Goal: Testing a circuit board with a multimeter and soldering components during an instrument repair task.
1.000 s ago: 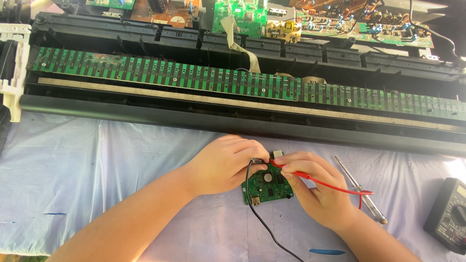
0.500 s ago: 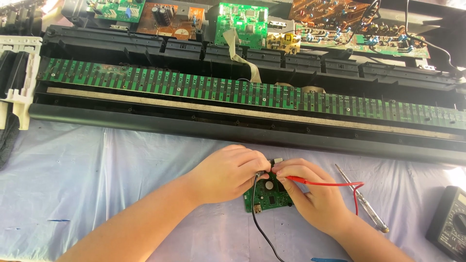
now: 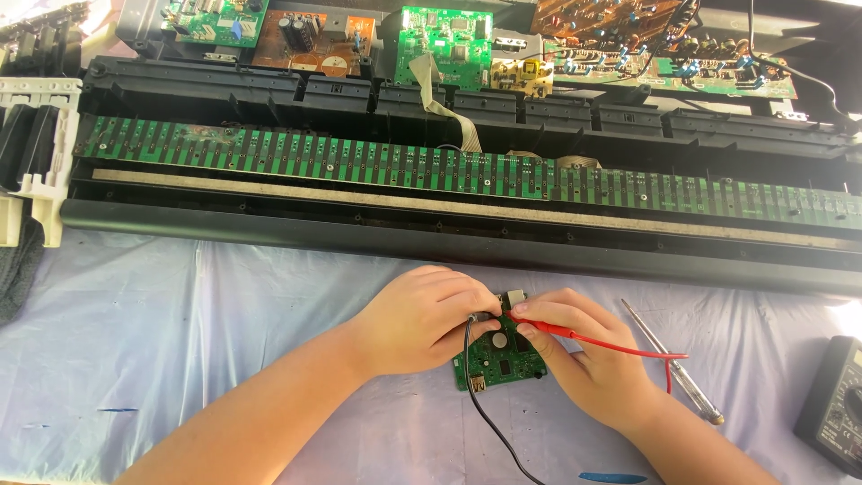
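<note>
Two hands probe a small green circuit board on a covered table.

The left hand has its fingers closed around a black probe, whose black lead runs toward the viewer; the right hand pinches a red probe between closed fingers, both tips meeting at the board's far edge. Right of the board lie a screwdriver and, further out, a black multimeter. Just beyond the board stretches an opened keyboard chassis with a long green contact strip; more circuit boards sit behind it. A pale plastic sheet covers the table under bright light.
</note>
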